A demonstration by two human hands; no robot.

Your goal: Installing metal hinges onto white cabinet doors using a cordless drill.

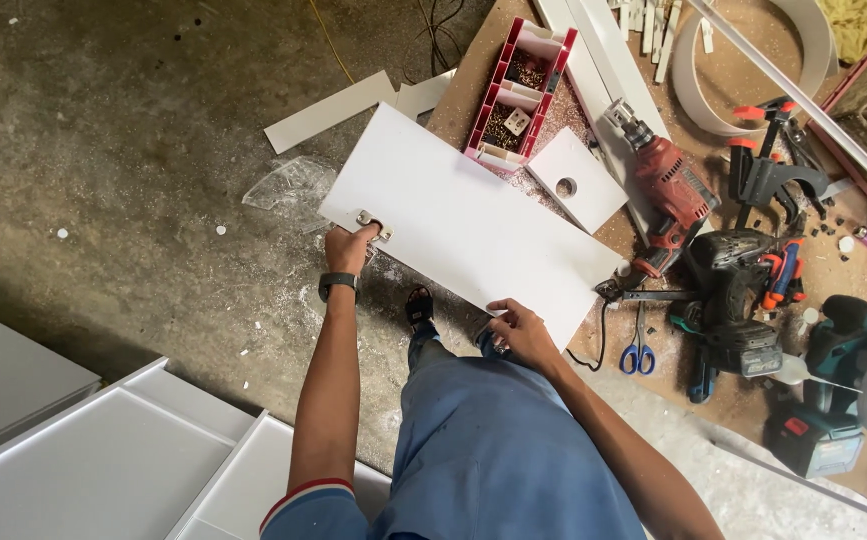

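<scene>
I see a flat, smooth white panel (468,225), long and rectangular, lying partly on a dusty brown workboard (673,370) and jutting out over rough grey concrete floor (123,130). My left hand (350,247) is closed on the panel's near-left edge, fingers on a small metal hinge (373,223) set there. My right hand (518,327) grips the panel's near-right corner, so the hands are well apart with the panel spanning between them.

Beyond the panel from my hands stands a red-and-white compartment box (518,95) filled with small screws. Just right of it lies a small white square (576,180) with a round hole. Further right of my right hand rest a red drill (668,190), blue-handled scissors (638,355) and dark cordless tools (743,300). Below my left arm lie glossy white framed panels (133,450). A crumpled clear plastic scrap (288,185) sits left of my left hand.
</scene>
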